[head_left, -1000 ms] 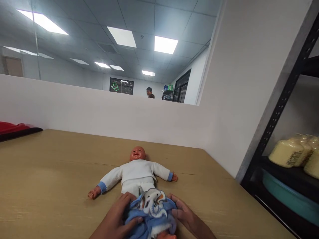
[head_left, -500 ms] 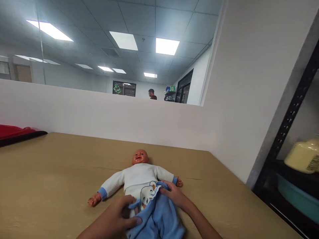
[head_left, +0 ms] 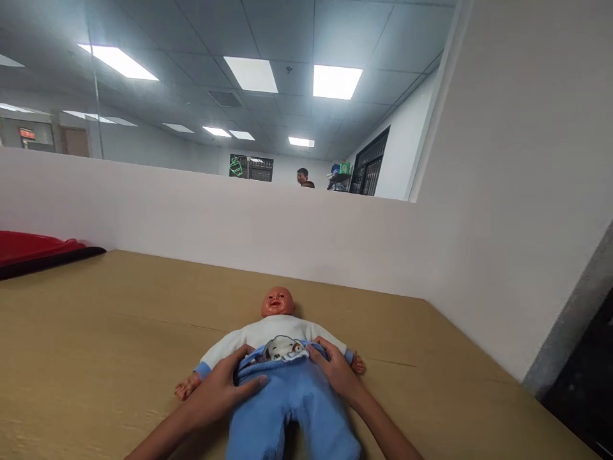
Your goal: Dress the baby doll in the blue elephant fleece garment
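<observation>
A baby doll in a white top lies on its back on the tan table, head away from me. Blue trousers with an elephant picture at the bib cover its legs and belly. My left hand grips the left side of the trousers' waist, thumb on top of the cloth. On the other side, my right hand holds the waist edge against the doll's chest.
A white partition runs along the table's far edge and meets a white wall on the right. A red and black thing lies at the far left. A dark shelf edge shows at the lower right. A person stands far behind the partition.
The bunched blue trousers have been drawn up the doll's legs to its chest, and both hands have moved up with the waist. The view has swung left, away from the shelf.
</observation>
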`<state>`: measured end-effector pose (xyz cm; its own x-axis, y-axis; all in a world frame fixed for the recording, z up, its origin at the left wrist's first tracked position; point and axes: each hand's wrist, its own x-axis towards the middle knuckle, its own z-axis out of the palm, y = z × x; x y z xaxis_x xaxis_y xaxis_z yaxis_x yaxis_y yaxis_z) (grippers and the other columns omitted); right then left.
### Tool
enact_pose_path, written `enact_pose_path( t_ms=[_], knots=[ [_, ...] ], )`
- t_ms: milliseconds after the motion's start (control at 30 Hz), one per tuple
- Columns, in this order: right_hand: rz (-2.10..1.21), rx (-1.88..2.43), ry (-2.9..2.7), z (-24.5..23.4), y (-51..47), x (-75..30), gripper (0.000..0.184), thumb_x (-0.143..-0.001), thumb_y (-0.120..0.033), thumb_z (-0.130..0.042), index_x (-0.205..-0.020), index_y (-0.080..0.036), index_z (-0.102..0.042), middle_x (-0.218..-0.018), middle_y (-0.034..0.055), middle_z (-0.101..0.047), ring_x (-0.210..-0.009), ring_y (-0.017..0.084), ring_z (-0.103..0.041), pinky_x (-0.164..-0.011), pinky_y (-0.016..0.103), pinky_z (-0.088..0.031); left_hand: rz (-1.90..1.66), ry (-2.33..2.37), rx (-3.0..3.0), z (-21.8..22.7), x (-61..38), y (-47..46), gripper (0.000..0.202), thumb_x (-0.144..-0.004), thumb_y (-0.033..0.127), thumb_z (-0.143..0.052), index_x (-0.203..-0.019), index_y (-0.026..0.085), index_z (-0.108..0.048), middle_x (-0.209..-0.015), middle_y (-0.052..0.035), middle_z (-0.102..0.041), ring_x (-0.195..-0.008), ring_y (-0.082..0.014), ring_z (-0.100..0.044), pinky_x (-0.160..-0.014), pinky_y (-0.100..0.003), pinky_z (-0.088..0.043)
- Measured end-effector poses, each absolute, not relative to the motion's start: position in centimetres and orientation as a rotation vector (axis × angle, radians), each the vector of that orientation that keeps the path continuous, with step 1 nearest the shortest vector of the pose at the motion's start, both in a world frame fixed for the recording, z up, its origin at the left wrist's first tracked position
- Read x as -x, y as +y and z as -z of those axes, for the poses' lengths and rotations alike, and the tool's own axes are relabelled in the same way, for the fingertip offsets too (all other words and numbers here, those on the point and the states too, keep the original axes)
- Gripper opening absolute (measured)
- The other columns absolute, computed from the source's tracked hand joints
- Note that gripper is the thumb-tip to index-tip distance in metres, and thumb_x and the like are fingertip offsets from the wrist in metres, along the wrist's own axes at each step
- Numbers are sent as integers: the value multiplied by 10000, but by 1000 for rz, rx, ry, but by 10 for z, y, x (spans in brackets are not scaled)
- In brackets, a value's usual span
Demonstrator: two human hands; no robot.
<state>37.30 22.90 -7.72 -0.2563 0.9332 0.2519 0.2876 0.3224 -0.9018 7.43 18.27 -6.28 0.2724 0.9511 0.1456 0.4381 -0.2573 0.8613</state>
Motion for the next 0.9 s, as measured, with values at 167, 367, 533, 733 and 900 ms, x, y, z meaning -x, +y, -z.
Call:
enact_pose_path(
  t_ms=[167, 367, 533, 733, 900],
  knots=[
    [-885, 1124, -1789, 79, 225, -377, 400, -918, -594, -671, -1005, -203, -668, -945, 35, -654, -934, 229, -607, -898, 344, -504, -852, 1306, -1786, 60, -65, 196, 668, -852, 657, -753, -1330, 200, -661, -1395, -106, -707, -1358, -393, -591, -1186, -447, -465],
    [-591, 1114, -1761, 81, 241, -365, 267, -977, -458, -549, -1050, -209, -610, -1143, 101, -618, -1156, 283, -556, -1087, 423, -412, -1054, 1311, -2046, 63, -74, 205, 463, -986, 547, -565, -1280, 213, -694, -1455, -147, -629, -1418, -354, -502, -1267, -494, -350],
    [-661, 1188, -1694, 89, 263, -360, 260, -996, -496, -519, -1050, -244, -556, -997, 62, -673, -995, 276, -614, -995, 424, -460, -1074, 1377, -1730, 70, -80, 226, 627, -957, 616, -518, -1421, 197, -560, -1571, -164, -576, -1533, -368, -424, -1317, -489, -266],
    [-948, 1181, -1604, 103, 297, -357, 582, -864, -770, -591, -999, -207, -646, -986, 78, -733, -993, 283, -680, -992, 445, -529, -1016, 1238, -1478, 72, -81, 263, 786, -804, 746, -644, -1310, 144, -632, -1498, -199, -633, -1478, -416, -481, -1297, -505, -315],
    [-1135, 1107, -1559, 108, 295, -361, 795, -776, -856, -658, -1175, -174, -750, -1089, 124, -796, -1103, 305, -727, -1066, 497, -542, -900, 956, -1372, 74, -77, 260, 796, -806, 759, -714, -1299, 135, -675, -1287, -152, -759, -1279, -363, -664, -1133, -478, -515]
  ],
)
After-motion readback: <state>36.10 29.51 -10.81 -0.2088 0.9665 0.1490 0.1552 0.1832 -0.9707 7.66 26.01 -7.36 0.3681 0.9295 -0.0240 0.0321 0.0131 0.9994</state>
